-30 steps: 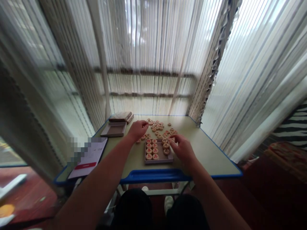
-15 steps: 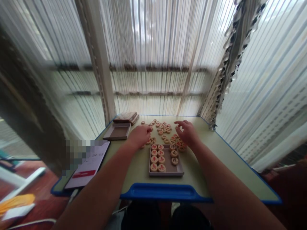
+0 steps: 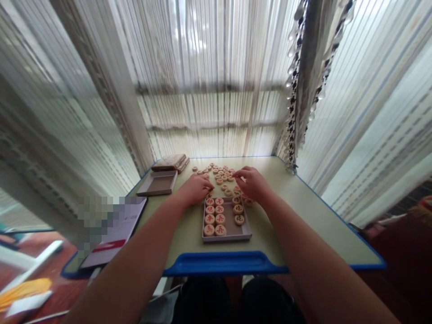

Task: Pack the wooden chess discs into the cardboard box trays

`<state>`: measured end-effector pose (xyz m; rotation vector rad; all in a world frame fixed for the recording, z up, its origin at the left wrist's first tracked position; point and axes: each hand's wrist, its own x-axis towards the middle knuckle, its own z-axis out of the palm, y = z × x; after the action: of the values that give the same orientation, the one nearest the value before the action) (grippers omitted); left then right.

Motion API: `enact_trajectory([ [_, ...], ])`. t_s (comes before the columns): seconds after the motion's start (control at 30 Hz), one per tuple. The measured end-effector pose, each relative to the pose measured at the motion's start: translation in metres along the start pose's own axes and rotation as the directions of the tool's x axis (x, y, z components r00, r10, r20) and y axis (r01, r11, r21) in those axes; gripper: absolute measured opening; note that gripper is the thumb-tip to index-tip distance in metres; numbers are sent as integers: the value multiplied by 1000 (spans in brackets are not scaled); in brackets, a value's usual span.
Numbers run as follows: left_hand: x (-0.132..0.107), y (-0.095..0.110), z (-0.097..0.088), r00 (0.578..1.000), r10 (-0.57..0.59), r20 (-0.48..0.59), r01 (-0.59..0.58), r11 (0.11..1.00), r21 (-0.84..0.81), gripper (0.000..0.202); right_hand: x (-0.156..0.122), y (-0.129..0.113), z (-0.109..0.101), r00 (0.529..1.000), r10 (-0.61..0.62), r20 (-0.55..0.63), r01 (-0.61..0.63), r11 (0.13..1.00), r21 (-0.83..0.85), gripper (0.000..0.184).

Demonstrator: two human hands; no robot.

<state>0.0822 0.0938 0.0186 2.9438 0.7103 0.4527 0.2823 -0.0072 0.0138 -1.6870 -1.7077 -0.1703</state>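
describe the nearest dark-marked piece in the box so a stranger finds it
On the blue-edged table, just beyond its blue front ledge, lies a shallow box. Along its right wall runs a column of dark-marked pieces. The nearest dark-marked piece ends that column at the front, set apart from the red-marked pieces by its dark character and the gap between them.

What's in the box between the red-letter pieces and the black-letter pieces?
In the head view, just a bare strip of the box floor lies between the red-letter pieces and the black-letter pieces.
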Motion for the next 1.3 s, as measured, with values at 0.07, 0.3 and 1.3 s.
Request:
enact_trajectory([
  [0.07,1,0,1,1000,7,19,-7,1000,-14,31,0,-2,0,1000,-5,11,5,1000,1,21],
  [0.3,0,-2,1,997,-75,21,76,996,-48,27,-1,-5,0,1000,-14,17,14,1000,-1,22],
  [1.3,0,43,-11,939,-345,-19,93,306,-947,29,-10,-25,1,983,-177,-42,181,974,135,22],
])
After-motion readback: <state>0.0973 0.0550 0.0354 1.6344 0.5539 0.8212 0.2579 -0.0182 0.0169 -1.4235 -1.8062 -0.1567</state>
